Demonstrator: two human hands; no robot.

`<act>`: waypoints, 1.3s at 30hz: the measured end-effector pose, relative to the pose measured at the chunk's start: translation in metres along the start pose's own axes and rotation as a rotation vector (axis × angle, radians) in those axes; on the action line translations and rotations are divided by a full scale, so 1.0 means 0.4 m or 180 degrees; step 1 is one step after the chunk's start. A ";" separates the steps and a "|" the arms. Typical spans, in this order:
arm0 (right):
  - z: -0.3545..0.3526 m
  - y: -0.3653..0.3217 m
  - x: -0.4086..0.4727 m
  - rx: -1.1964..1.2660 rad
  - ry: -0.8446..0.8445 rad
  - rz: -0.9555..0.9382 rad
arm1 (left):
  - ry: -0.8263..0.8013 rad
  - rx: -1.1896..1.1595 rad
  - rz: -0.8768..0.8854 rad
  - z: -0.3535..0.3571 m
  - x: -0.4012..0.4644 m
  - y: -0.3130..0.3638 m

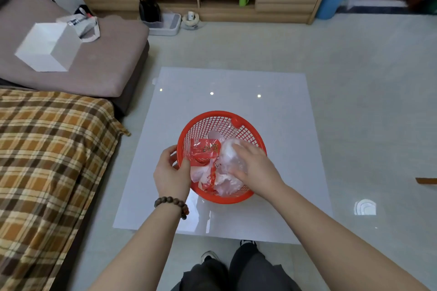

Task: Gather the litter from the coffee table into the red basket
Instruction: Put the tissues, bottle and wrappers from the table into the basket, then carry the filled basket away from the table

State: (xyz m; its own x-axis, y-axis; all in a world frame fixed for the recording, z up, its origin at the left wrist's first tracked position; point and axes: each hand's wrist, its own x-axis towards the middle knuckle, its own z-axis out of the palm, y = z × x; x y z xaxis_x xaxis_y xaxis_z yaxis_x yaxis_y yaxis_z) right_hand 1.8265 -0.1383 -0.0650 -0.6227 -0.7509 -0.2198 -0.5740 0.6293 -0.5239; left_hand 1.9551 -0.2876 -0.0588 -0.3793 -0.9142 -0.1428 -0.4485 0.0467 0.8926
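The left hand (pixel 171 170) gripped the near-left rim of the red basket (pixel 246 133), steadying it, while the right hand (pixel 254 164) lay flat, fingers spread, pressing a clear plastic bag (pixel 230 151) down beside a red wrapper (pixel 203 149). The basket stood near the middle of the white tabletop (pixel 272 111), which showed no litter left, so packing down looked like the closing step; next, the right hand would probably only need to lift clear.

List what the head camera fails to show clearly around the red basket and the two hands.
- Floor of the round red plastic mesh basket: covered by the crumpled clear plastic wrap and the red printed wrapper.
- Right hand palm and grip: turned down onto the wrap.
- Left hand fingertips: curled over the basket rim.
- Wrapper print: too small to read.
- White glossy coffee table beneath the basket: hidden.
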 end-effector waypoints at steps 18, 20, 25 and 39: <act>-0.190 0.246 -0.295 0.2584 0.1573 0.1617 | -0.1071 -0.0245 0.0265 0.208 -0.169 0.152; -0.210 0.290 -0.322 0.2634 0.1606 0.1650 | -0.1098 -0.0249 0.0266 0.245 -0.205 0.158; -0.274 0.502 -0.408 0.2676 0.1718 0.1730 | -0.1125 -0.0166 0.0249 0.430 -0.355 0.190; -0.663 1.123 -0.516 0.2424 0.1448 0.1349 | -0.0870 -0.0145 0.0226 0.988 -0.713 0.430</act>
State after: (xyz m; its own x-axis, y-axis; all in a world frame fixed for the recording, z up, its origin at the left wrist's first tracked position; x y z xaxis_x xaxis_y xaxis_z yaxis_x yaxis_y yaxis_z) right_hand 1.5564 0.3524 -0.0367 -0.9351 -0.2436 -0.2576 0.1408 0.4116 -0.9004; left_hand 1.6662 0.1403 -0.0336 -0.6154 -0.7666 -0.1836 -0.3785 0.0831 0.9219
